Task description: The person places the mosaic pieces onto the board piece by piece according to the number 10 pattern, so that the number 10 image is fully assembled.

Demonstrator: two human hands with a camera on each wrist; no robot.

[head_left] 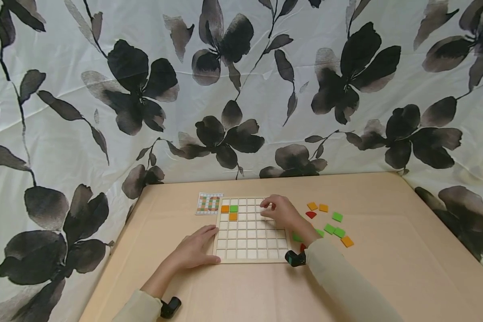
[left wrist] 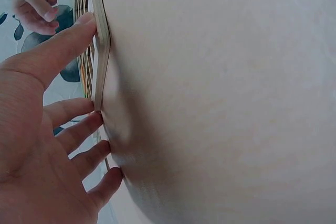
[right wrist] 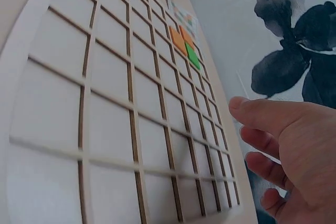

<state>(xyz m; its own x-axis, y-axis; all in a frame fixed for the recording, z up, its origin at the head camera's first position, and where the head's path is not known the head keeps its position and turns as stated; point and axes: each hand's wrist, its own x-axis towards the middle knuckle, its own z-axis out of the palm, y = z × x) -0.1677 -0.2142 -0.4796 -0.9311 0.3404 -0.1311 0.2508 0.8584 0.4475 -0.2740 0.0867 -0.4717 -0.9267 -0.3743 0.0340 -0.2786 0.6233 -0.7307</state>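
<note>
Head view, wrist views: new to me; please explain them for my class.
No machine here: a person's two bare hands. The head picture looks down from a head-worn camera; the others come from wrist cameras. On the table is a gridded board with two orange tiles and one green tile. A patterned card lies by its far left corner, loose orange, green and red tiles to its right. The left hand touches the board's left edge; the right hand hovers over the board, holding nothing visible.

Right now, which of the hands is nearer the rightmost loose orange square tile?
Right. Right hand: over the right part of the white gridded board, left of the tile. Left hand: at the board's left edge, farther away.
</note>
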